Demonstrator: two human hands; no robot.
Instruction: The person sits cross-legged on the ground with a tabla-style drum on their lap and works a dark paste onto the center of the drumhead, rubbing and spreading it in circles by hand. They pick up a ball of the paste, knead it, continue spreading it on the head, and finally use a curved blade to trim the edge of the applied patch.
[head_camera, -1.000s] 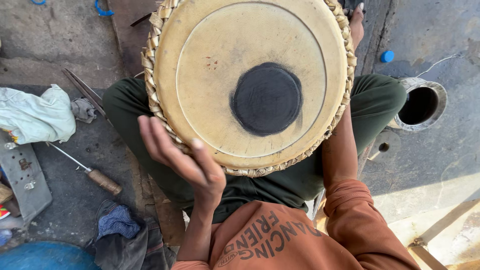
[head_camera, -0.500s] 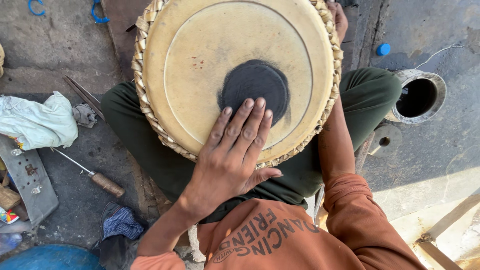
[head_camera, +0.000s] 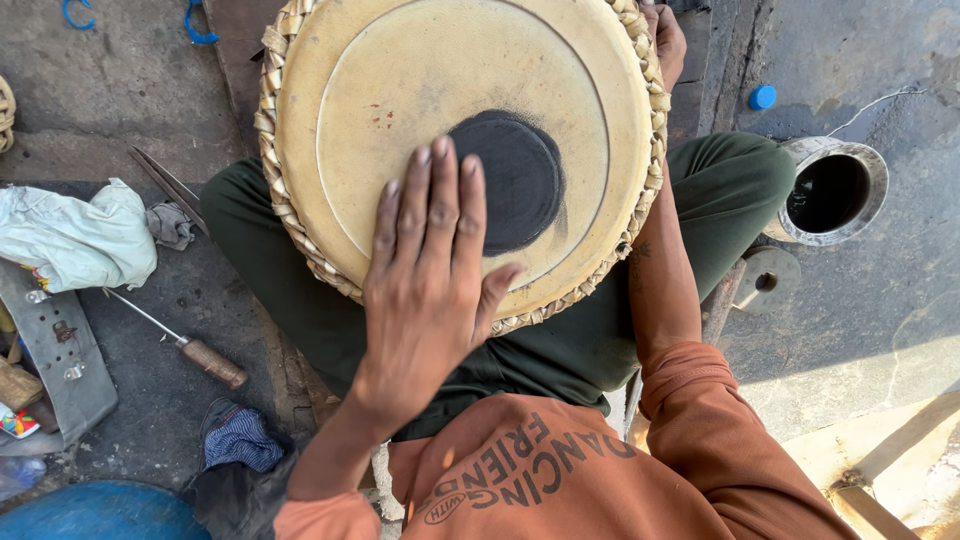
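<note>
Left hand grip: open, not grasping; the left hand (head_camera: 425, 275) lies flat with fingers spread and together-ish on the drum (head_camera: 460, 150), fingertips at the edge of the black patch (head_camera: 510, 180).
Right hand grip: the right hand (head_camera: 665, 40) sits at the far rim of the drum, mostly hidden; it seems to steady the rim, but whether it is closed cannot be told.
Head view, drum: a round drum with a pale skin head and a woven straw-coloured rim rests tilted in the person's lap, between the knees in dark green trousers (head_camera: 720, 200).
Head view, change: a second ago the left hand was off the skin, curled under the near rim; half a second ago it lay on the head with fingers over the black patch; now it is lower and to the left, fingertips only just reaching the patch.
Head view, meaning: judged from this, the hand is stroking or pressing the skin, drawing back toward the body, while the drum stays held in place.
Head view, left side on the ground: a screwdriver (head_camera: 190, 345) with a wooden handle, a pale cloth (head_camera: 75, 235), a grey metal plate (head_camera: 60, 360), a blue rag (head_camera: 240, 440).
Head view, right side: a metal pipe opening (head_camera: 835, 190) and a small blue cap (head_camera: 763, 97), well apart from the drum.
</note>
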